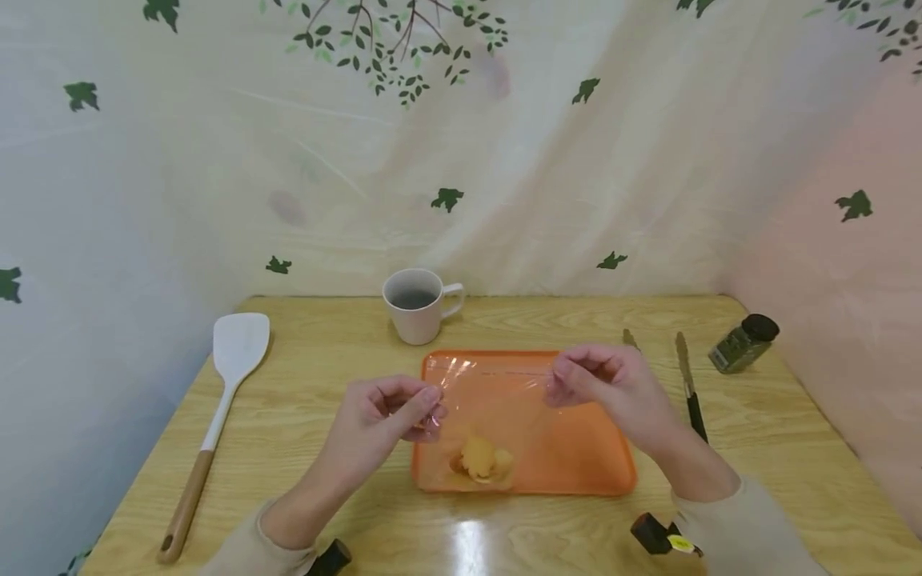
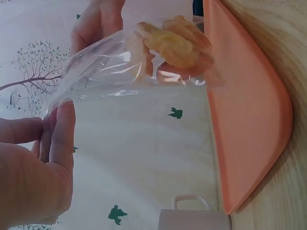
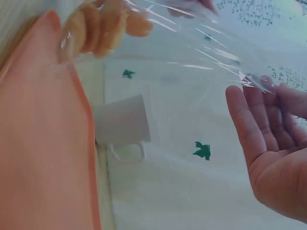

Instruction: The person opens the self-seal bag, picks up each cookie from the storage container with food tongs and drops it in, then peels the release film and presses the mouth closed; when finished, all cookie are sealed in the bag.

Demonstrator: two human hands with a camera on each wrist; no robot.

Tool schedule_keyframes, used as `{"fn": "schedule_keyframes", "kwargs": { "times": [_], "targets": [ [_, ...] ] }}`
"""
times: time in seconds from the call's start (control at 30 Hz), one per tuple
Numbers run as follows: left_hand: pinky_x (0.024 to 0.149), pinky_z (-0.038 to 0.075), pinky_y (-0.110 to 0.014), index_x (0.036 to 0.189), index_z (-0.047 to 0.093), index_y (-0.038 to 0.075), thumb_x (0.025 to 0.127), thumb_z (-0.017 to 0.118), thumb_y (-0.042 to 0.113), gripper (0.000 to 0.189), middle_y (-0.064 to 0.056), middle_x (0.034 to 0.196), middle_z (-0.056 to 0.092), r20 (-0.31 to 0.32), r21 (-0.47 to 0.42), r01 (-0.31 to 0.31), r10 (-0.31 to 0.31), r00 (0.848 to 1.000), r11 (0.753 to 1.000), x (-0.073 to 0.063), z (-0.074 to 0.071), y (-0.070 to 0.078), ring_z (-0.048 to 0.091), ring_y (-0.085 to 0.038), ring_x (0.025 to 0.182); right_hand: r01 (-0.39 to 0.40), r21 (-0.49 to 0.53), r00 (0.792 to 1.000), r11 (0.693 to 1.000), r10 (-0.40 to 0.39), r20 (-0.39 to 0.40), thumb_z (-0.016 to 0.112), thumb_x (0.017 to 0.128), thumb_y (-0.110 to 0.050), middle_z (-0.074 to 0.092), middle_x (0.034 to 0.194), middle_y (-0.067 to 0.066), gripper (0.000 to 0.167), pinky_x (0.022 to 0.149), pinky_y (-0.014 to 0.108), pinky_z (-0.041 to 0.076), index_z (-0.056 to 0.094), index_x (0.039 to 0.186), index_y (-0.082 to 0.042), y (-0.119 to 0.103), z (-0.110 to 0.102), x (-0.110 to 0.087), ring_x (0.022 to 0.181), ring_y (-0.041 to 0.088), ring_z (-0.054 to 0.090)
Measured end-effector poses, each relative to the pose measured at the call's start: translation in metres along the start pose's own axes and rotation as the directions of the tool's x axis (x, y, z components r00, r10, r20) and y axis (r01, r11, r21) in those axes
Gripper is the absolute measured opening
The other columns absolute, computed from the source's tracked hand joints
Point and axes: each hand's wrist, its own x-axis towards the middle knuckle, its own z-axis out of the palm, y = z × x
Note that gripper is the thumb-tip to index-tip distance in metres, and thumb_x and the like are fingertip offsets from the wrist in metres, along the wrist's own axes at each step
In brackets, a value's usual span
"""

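Between both hands stretches a clear plastic bag [image 1: 504,392], held by its upper edge. Several yellow-orange, lumpy pieces [image 2: 175,45] lie in its lower end. My left hand [image 1: 382,420] pinches one corner between thumb and fingers. At the opposite corner, my right hand [image 1: 612,388] pinches the film with its thumb against the fingers. In the head view the bag overlaps an orange tray [image 1: 591,464], with the yellow pieces over the tray's near left part.
A white mug [image 1: 418,316] stands behind the tray. At left lies a white spatula [image 1: 241,348] with a wooden handle. Tongs [image 1: 686,372], partly hidden by my right arm, and a tilted dark-lidded jar [image 1: 742,346] are at right. A patterned cloth [image 1: 504,176] hangs behind.
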Motion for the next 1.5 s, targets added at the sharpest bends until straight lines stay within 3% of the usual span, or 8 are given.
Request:
{"fn": "schedule_keyframes", "kwargs": {
  "times": [0.2,0.3,0.37,0.5,0.6,0.83,1.1,1.5],
  "targets": [
    [0.07,0.061,-0.041,0.103,0.07,-0.011,0.099,0.069,0.014,0.025,-0.026,0.092,0.071,0.002,-0.042,0.084,-0.084,0.996,0.996,0.003,0.003,-0.018,0.073,-0.021,0.075,-0.224,0.004,0.975,0.975,0.224,0.018,0.061,0.103,-0.011,0.072,0.102,0.021,0.024,0.08,0.049,0.059,0.063,0.121,0.006,0.009,-0.009,0.005,0.089,0.032,0.073],
    [0.07,0.061,-0.039,0.103,0.072,-0.009,0.099,0.069,0.016,0.025,-0.021,0.09,0.073,-0.004,-0.017,0.098,-0.099,0.995,0.995,0.005,0.005,-0.024,0.072,-0.019,0.075,-0.152,-0.095,0.988,0.984,0.154,0.016,0.065,0.1,-0.005,0.071,0.11,0.02,0.03,0.083,0.043,0.059,0.061,0.129,-0.001,0.014,-0.007,0.007,0.096,0.028,0.071],
    [0.07,0.061,-0.038,0.103,0.072,-0.009,0.098,0.07,0.017,0.027,-0.021,0.091,0.073,-0.014,-0.005,0.096,-0.096,0.995,0.995,0.007,0.007,-0.025,0.072,-0.018,0.075,-0.007,-0.238,1.0,0.971,0.01,0.011,0.07,0.095,-0.001,0.072,0.111,0.015,0.033,0.086,0.036,0.058,0.065,0.127,-0.005,0.014,-0.002,0.011,0.099,0.025,0.07],
    [0.07,0.061,-0.039,0.105,0.072,-0.01,0.097,0.071,0.018,0.028,-0.022,0.091,0.073,-0.019,0.0,0.088,-0.088,0.996,0.996,0.01,0.011,-0.023,0.072,-0.018,0.074,0.302,-0.536,0.945,0.788,-0.323,0.057,0.081,0.084,0.001,0.073,0.11,0.006,0.027,0.087,0.026,0.055,0.076,0.109,-0.008,0.005,0.016,0.021,0.103,0.02,0.068],
    [0.07,0.061,-0.039,0.106,0.072,-0.01,0.097,0.072,0.017,0.028,-0.021,0.092,0.073,-0.008,0.003,0.076,-0.076,0.997,0.997,0.012,0.013,-0.02,0.071,-0.018,0.073,0.389,-0.615,0.907,0.686,-0.404,0.122,0.085,0.083,-0.006,0.072,0.114,0.0,0.028,0.088,0.025,0.054,0.078,0.11,-0.011,-0.002,0.03,0.03,0.107,0.019,0.067],
    [0.069,0.061,-0.036,0.105,0.072,-0.009,0.098,0.07,0.011,0.021,-0.017,0.09,0.072,0.013,0.038,0.0,-0.001,1.0,0.999,0.014,0.015,-0.02,0.07,-0.018,0.072,0.348,-0.603,0.937,0.718,-0.27,0.22,0.079,0.09,-0.013,0.072,0.119,0.001,0.027,0.084,0.032,0.058,0.076,0.117,-0.009,0.001,0.048,0.044,0.111,0.018,0.067],
    [0.068,0.061,-0.038,0.115,0.074,0.0,0.097,0.069,0.006,0.019,-0.013,0.093,0.074,0.008,0.11,-0.121,0.12,0.993,0.987,0.013,0.013,-0.026,0.072,-0.029,0.075,0.335,-0.602,0.942,0.725,-0.264,0.206,0.079,0.09,-0.013,0.074,0.111,0.003,0.025,0.079,0.029,0.058,0.077,0.114,-0.006,0.004,0.056,0.045,0.102,0.016,0.07],
    [0.061,0.059,-0.036,0.122,0.073,0.01,0.098,0.069,0.008,0.025,-0.004,0.087,0.075,-0.001,0.237,-0.194,0.2,0.98,0.952,0.013,0.013,-0.027,0.069,-0.026,0.067,0.448,-0.684,0.878,0.575,-0.426,0.218,0.08,0.088,-0.01,0.076,0.099,0.002,0.012,0.079,0.03,0.058,0.081,0.1,-0.007,0.012,0.063,0.047,0.092,0.017,0.07]
  ]
}}
